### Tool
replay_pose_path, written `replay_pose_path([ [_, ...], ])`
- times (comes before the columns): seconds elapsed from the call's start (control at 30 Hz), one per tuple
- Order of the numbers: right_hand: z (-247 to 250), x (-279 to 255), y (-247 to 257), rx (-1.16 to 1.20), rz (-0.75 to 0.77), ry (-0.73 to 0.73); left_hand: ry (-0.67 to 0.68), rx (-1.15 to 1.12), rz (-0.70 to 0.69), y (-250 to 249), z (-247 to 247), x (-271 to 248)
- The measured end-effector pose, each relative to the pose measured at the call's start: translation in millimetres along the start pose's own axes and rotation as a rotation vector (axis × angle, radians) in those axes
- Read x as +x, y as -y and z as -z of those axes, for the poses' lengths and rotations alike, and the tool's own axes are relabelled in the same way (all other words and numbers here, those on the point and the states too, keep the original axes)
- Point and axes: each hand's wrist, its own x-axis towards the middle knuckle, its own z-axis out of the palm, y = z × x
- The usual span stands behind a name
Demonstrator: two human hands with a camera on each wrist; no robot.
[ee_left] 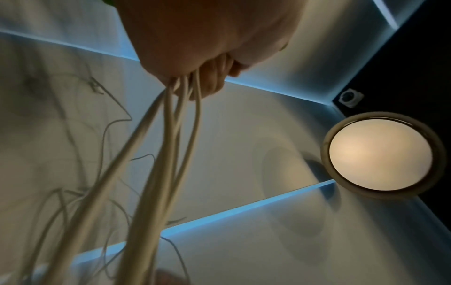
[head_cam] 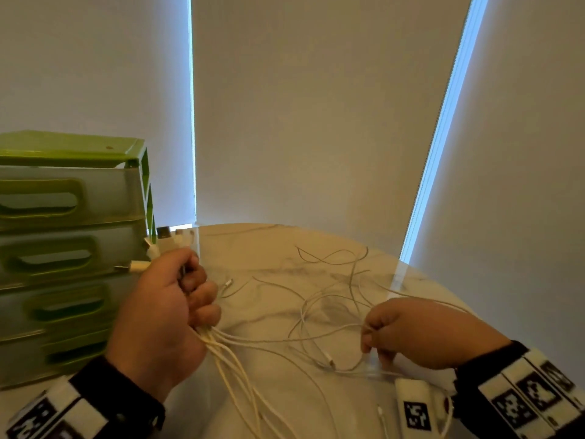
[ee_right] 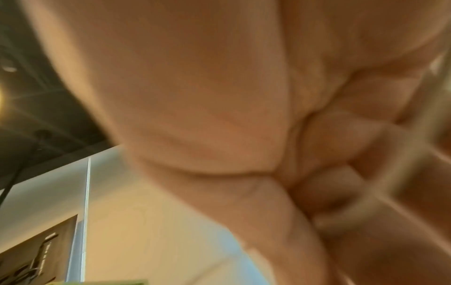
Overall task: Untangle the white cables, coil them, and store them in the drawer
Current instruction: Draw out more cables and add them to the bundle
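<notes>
White cables [head_cam: 316,315], thin, tangled loosely over marble-look round table [head_cam: 272,248], centre to right; several strands bunched at left side. Bunch gripped in left hand [head_cam: 164,315], fist closed round approx. five strands, plug ends [head_cam: 164,240] sticking out above thumb side, lengths trailing down from fist toward near table edge. Same bunch in left wrist view [ee_left: 171,135], running out from under curled fingers [ee_left: 214,77]. Right hand [head_cam: 421,334] low over table at right, fingertips pinching one strand; grip curled, wrist view too blurred for more detail. Loose connector [head_cam: 329,359] lying betw. hands. Green drawer unit [head_cam: 69,248] at table's left, four drawers w/ handle slots, all closed. Grey roller blinds [head_cam: 316,106] behind, daylight in gaps.
</notes>
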Motion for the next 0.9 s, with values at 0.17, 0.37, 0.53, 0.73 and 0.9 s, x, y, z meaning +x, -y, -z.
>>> replay_pose_path([
  [0.17, -7, -5, 21, 0.129, 0.212, -0.055, 0.192, 0.400, 0.086, 20, -11, -20],
  [0.37, -19, -18, 48, 0.086, 0.432, -0.041, 0.455, 0.860, 0.303, 30, -14, -34],
  [0.53, -1, -30, 28, 0.504, 0.528, -0.387, 0.541, 0.981, 0.381, 28, -14, -35],
  [0.73, 2, 5, -3, 0.619, 0.138, -0.828, 0.676, 1.184, 0.339, 34, -17, -36],
  [0.9, -19, 33, -9, 0.621, -0.022, -0.416, 0.684, 1.211, 0.305, 39, -19, -35],
])
